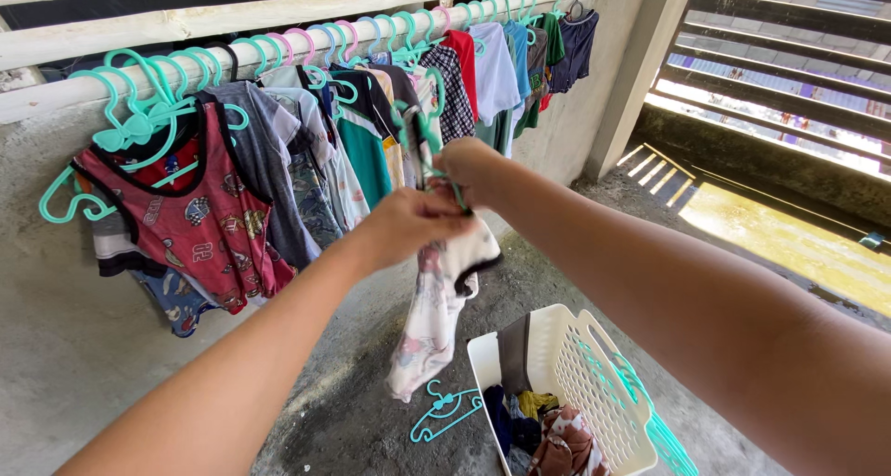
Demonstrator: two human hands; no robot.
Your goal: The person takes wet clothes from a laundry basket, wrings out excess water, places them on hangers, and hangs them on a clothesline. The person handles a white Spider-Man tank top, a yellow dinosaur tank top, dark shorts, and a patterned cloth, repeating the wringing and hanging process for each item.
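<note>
While both hands meet mid-frame, the left hand (pixel 404 224) pinches a small white printed cotton garment (pixel 436 309). The right hand (pixel 469 168) grips a teal plastic hanger (pixel 418 147) at its twelve o'clock. A white slotted plastic laundry basket (pixel 585 383) lies at five o'clock.

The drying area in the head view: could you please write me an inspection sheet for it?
Surface: rough grey concrete floor, sunlit patch at right.
Job's things: white printed garment hanging from both hands; teal hanger held with it.
Clutter: white laundry basket on the floor with crumpled clothes inside and teal hangers on its side; a spare hanger lying on the floor.
Hands: left hand and right hand both grip the garment's top edge at the hanger.
Cables: nothing seen.
Surroundings: pale rail along the wall, crowded with hung clothes, red printed vest nearest; slatted opening at right.
</note>
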